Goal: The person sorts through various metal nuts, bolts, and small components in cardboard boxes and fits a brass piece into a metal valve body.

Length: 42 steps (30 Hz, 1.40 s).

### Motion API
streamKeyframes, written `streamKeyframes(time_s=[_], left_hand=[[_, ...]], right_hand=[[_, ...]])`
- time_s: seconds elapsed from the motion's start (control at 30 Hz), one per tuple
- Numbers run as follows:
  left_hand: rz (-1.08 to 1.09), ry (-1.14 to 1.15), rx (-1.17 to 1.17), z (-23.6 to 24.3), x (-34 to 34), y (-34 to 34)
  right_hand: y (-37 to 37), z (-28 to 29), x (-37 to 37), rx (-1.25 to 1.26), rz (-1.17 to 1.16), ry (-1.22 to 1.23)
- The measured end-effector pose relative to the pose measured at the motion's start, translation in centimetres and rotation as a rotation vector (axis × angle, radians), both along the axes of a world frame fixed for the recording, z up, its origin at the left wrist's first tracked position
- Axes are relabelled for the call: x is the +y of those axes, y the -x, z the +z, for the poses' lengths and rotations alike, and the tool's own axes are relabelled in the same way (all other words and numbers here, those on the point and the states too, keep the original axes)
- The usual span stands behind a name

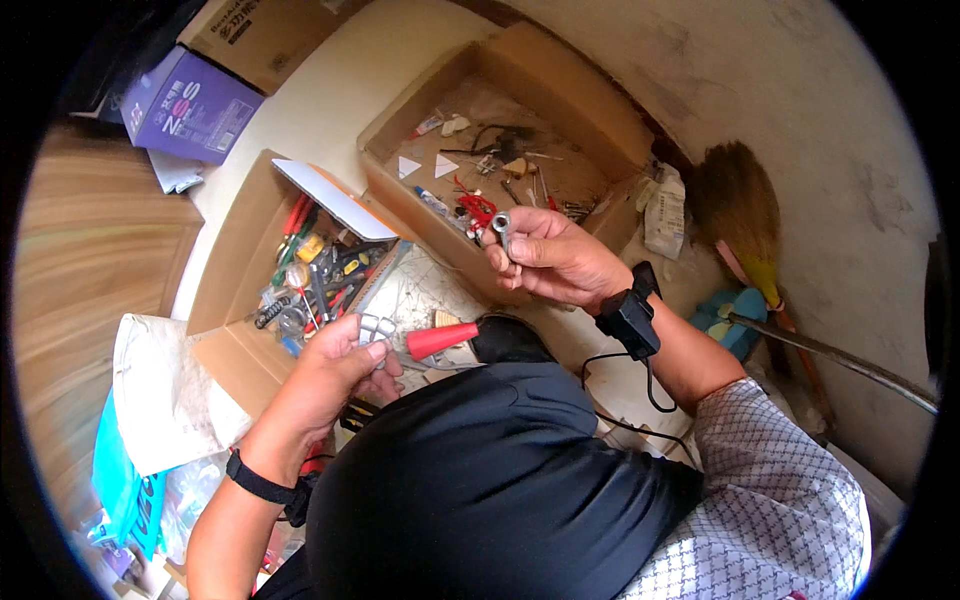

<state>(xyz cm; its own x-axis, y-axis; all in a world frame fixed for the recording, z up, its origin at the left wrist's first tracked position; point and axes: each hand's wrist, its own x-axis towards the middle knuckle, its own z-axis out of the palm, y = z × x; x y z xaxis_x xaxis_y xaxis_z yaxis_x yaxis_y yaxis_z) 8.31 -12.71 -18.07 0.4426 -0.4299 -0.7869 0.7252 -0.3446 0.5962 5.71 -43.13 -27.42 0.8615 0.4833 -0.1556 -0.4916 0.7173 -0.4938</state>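
Between the thumb and fingers of my right hand [562, 262] is a small grey metal socket [502, 224], its round open end tipped up toward me. My left hand [338, 362] is closed on a bent loop of thin grey wire [376, 326] that sticks up above the fingertips. To the right of that hand a red tapered handle [442, 340] lies low, in front of a dark shoe [510, 338]. My two hands are apart, the right one over the near edge of a large cardboard box [420, 110].
Tools and small parts fill a cardboard box [235, 370] on the left, with a white panel [335, 200] across it. The large box holds scattered scraps and red wire [476, 208]. A broom [738, 215] and a metal rod [840, 360] stand on the right; a purple box [190, 105] is far left.
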Motion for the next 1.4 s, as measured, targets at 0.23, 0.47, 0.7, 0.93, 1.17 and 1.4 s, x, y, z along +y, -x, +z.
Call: streamKeyframes(time_s=[0.23,0.47,0.7,0.93,1.17,1.4], left_hand=[[-0.009,0.058,-0.002,0.3,-0.5,-0.2],[0.171,0.192,0.029,0.4,-0.7,-0.2],[0.273,0.281,0.064,0.1,-0.6,-0.4],[0.298,0.298,0.072,0.1,-0.6,-0.3],[0.297,0.289,0.037,0.0,-0.8,-0.2],[0.337,0.249,-0.001,-0.9,-0.4,-0.3]], right_hand=[[-0.5,-0.9,2.7,0.103,0.064,-0.281],[-0.7,-0.8,4.9,0.116,0.124,-0.385],[-0.4,-0.1,6.7,0.191,0.165,-0.322],[-0.4,-0.7,7.5,0.248,0.159,-0.372],[-0.6,0.5,7.9,0.185,0.115,-0.032],[-1.3,3.0,8.7,-0.047,0.054,0.466]])
